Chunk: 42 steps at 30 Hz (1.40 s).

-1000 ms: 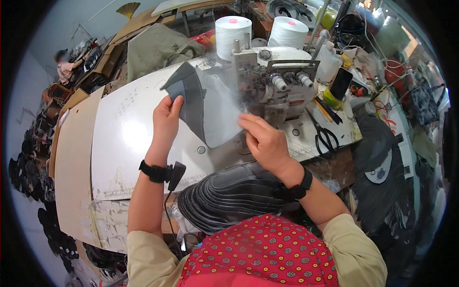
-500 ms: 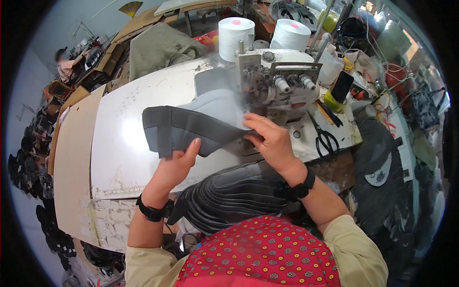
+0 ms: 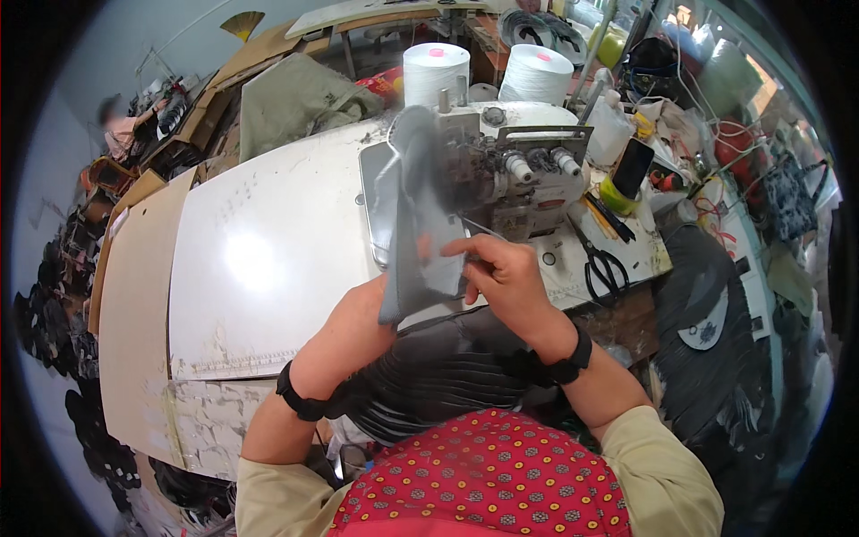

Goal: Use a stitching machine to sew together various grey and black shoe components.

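A grey fabric piece [image 3: 417, 197] with darker stitched bands stands nearly upright in front of me, blurred by motion. My left hand [image 3: 365, 307] grips its lower part, most of the fingers hidden behind the cloth. At the piece's lower right edge is my right hand [image 3: 508, 276], its index finger stretched over the cloth and the other fingers bent and apart; whether it touches is unclear. Just beyond stands a sewing machine [image 3: 528, 192], partly covered by the piece. A stack of dark fabric pieces [image 3: 438, 380] lies below my hands, above the red patterned apron.
Two white thread cones [image 3: 436, 76] stand behind the machine. To its right are black scissors [image 3: 606, 268], a phone [image 3: 633, 168] on a yellow-green holder, and a cluttered heap. The white tabletop [image 3: 268, 295] stretches left. A person [image 3: 125, 132] sits far left.
The grey piece has swung from lying sideways to upright, its banded end now toward me. My left hand has moved right with it. My right hand's pinch on the edge has loosened.
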Tool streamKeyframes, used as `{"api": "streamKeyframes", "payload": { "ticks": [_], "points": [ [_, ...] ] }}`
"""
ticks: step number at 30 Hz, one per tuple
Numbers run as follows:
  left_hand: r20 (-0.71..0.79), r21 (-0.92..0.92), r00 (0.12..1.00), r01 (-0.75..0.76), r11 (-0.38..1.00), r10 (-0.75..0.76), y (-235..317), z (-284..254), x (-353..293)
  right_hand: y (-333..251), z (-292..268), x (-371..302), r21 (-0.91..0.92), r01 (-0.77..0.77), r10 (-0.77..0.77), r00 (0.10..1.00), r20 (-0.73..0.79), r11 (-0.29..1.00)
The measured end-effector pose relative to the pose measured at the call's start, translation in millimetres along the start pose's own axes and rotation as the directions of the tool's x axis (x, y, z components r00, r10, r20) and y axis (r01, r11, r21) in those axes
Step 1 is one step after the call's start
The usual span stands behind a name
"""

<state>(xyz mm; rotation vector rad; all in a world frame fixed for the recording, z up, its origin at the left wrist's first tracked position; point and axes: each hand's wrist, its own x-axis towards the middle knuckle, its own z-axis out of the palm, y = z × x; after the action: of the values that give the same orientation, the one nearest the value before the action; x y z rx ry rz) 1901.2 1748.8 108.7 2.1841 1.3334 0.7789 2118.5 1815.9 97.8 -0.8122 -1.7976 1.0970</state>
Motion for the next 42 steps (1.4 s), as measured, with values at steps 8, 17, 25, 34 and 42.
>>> {"api": "streamKeyframes", "payload": {
  "ticks": [8, 17, 25, 34, 42],
  "points": [
    [-0.007, -0.138, 0.992, 0.127, 0.982, -0.129, -11.0, -11.4, 11.9, -16.8, -3.2, -5.3, 0.014, 0.04, -0.04, 0.999, -0.024, 0.999],
    [-0.499, 0.186, 0.866, 0.058, 0.981, 0.044, -10.0, -11.3, 38.6, -13.6, 12.0, -0.4, 0.095, -0.075, 0.077, 0.997, -0.01, 0.993],
    [-0.387, 0.025, 0.911, 0.165, 0.986, -0.142, -27.3, 1.7, 60.1, -0.6, 8.0, 10.3, 0.03, -0.116, 0.118, 0.99, -0.075, 0.993],
    [-0.246, -0.435, 0.913, 0.195, 0.879, -0.325, -37.8, -8.1, 52.3, 18.6, -4.5, -3.1, -0.165, 0.277, -0.296, 0.95, -0.102, 0.947],
    [-0.031, -0.977, 0.795, 0.104, 0.187, -0.606, -39.4, -19.5, 56.7, 21.9, -6.5, -19.4, -0.325, 0.468, -0.458, 0.882, 0.113, 0.822]
  ]
}}
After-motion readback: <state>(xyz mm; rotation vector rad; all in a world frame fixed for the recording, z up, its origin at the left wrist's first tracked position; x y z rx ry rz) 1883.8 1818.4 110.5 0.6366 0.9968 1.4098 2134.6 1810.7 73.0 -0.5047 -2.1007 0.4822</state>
